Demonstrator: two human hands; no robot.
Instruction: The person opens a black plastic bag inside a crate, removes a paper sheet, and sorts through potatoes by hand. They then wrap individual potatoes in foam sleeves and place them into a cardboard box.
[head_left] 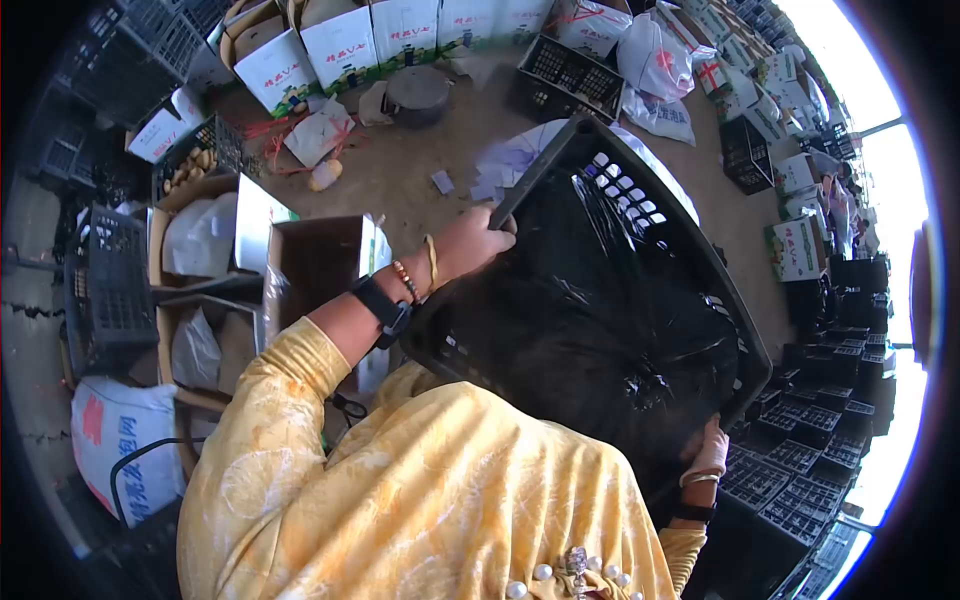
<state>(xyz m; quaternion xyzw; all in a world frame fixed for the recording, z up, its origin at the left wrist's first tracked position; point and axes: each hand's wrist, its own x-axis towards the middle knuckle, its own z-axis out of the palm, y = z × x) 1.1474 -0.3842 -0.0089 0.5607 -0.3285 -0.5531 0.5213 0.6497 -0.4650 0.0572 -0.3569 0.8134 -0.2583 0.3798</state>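
A large black plastic crate (740, 310), lined with a shiny black plastic bag (570, 290), is tilted in front of my body. My left hand (478, 243) has its fingers wrapped round the crate's left rim. At the lower right, my right hand (708, 447) is closed on the crate's near right corner, with part of its fingers hidden in shadow. No loose goods show inside the bag.
Open cardboard boxes (240, 225) stand at the left, by a crate of yellowish produce (190, 170). A white sack (128, 440) lies lower left. White boxes (340, 45) line the back near a round dark stool (417, 92). Stacked black crates (800, 430) fill the right.
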